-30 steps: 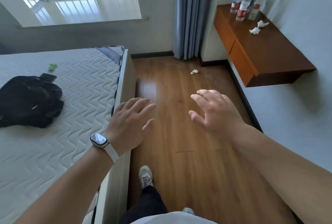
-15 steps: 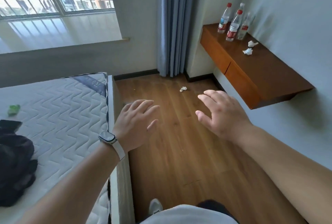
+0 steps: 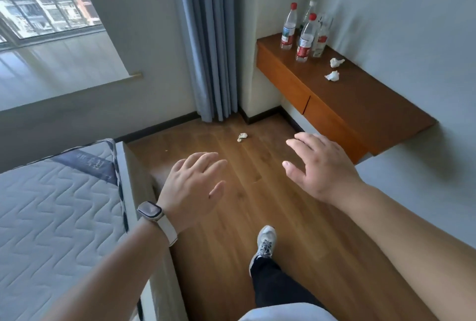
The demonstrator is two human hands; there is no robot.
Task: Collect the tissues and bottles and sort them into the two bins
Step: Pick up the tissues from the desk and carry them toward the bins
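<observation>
Bottles (image 3: 304,37) stand clustered at the far end of the wall shelf (image 3: 360,104). Two crumpled tissues (image 3: 332,76) lie on the shelf just nearer than the bottles, and a third tissue (image 3: 242,137) lies on the floor (image 3: 231,243) below and left of the shelf. Versus a second ago, the shelf sits closer and the black bag has left the view, so I judge I am walking in. Left hand (image 3: 193,186) and right hand (image 3: 322,166) are spread, fingers relaxed, holding nothing, short of the shelf. Nothing collected; bins unseen. Plank floor; mattress (image 3: 64,204) and curtain (image 3: 208,50) left of the shelf.
</observation>
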